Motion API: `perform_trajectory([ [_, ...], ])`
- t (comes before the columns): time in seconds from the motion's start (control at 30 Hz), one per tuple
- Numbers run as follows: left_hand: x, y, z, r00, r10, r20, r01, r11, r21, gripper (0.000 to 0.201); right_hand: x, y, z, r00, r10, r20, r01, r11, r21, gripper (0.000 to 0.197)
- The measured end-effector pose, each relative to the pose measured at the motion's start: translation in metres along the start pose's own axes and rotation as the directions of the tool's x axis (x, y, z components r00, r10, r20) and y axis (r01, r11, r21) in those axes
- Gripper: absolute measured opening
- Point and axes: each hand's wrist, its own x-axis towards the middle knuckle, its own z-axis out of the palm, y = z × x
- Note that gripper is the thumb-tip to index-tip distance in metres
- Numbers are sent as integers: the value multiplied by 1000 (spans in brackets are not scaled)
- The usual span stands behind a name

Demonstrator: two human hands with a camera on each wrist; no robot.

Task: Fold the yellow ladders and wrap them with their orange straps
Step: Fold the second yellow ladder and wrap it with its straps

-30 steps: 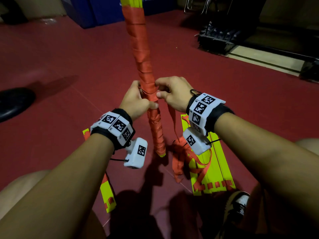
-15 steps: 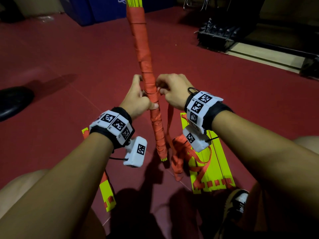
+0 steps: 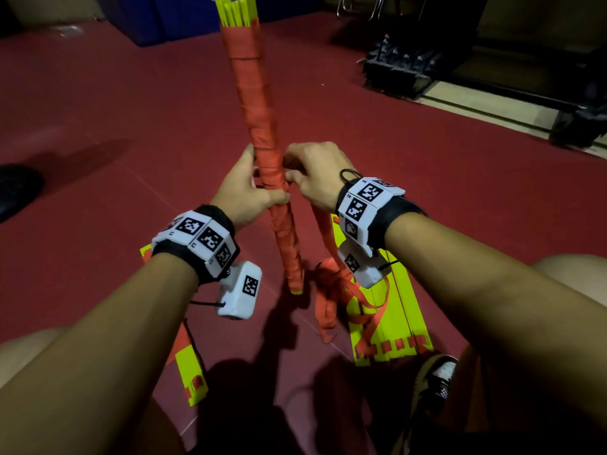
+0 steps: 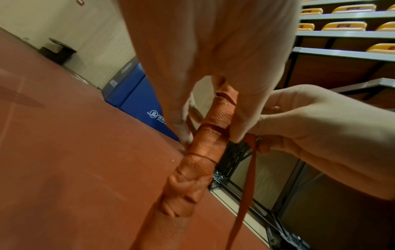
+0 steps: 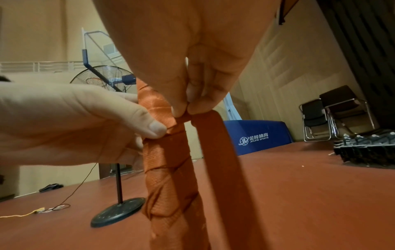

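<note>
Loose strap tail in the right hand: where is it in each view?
Head: loose strap tail hangs below the right hand, centre.
Left wrist: thin band, lower right.
Right wrist: wide band, centre.
Shared landmark: the wrapped ladder bundle beside it.

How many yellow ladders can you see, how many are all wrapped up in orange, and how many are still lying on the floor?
Wrapped ladder, held upright in the left hand and right hand: 1, the bundle.
Ladders lying on the floor: 2, one on the right and one on the left.
Total: 3 ladders.
</note>
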Motion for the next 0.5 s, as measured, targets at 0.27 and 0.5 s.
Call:
perform_trajectory([
  [0.27,-2,3,3,999,40,27,-41,998,47,57,2,0,-8,999,-32,-34,31,998,-46,20],
  [0.5,-2,5,-2,997,-4,71,11,995,-97,73,0,3,-9,999,-26,-40,24,999,-45,20],
])
